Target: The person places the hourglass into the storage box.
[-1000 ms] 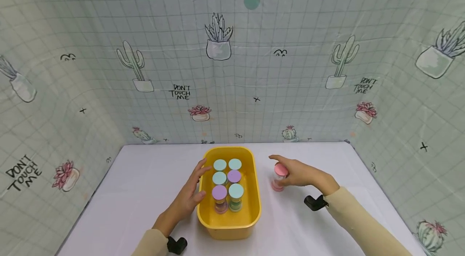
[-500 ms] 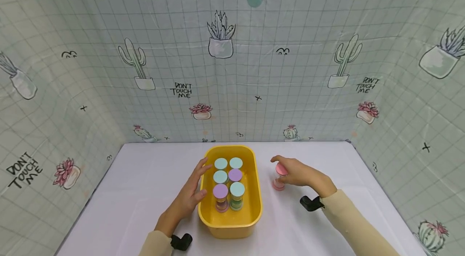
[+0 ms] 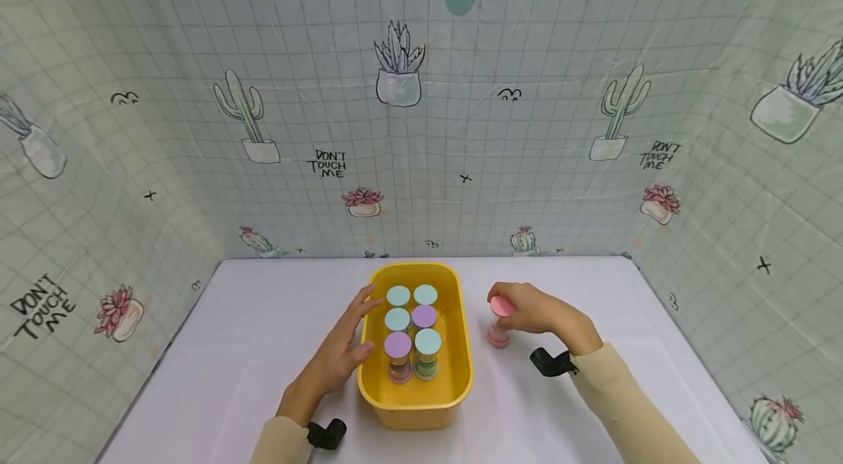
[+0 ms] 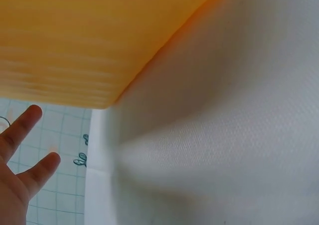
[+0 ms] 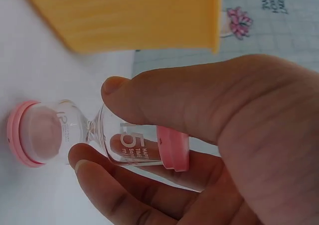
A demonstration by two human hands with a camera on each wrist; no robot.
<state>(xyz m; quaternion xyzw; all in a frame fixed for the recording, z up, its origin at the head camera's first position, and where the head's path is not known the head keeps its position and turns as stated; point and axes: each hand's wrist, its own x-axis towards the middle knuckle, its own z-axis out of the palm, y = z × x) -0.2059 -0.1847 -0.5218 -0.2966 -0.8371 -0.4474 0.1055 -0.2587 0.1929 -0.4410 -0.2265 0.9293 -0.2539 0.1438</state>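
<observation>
A pink-capped glass sand timer [image 3: 502,306] stands upright on the table, right of the yellow tub [image 3: 416,416]. My right hand [image 3: 540,312] grips its upper half. In the right wrist view, thumb and fingers lie round the glass of the sand timer [image 5: 132,140], marked 15, with pink sand in the lower bulb. My left hand [image 3: 334,358] is at the tub's left rim, fingers spread and holding nothing. Inside the tub stand several more sand timers, with light blue caps, such as one in front [image 3: 428,343], and purple caps, such as one beside it [image 3: 398,347].
A white cloth [image 3: 263,332] covers the table. Behind and at both sides hangs a grid-patterned curtain [image 3: 316,120] with cactus drawings. The tub wall [image 4: 75,45] fills the upper left of the left wrist view. Each wrist wears a black camera mount [image 3: 552,361].
My right hand has closed its fingers further round the pink sand timer, which has shifted slightly left toward the tub. The left hand has hardly moved.
</observation>
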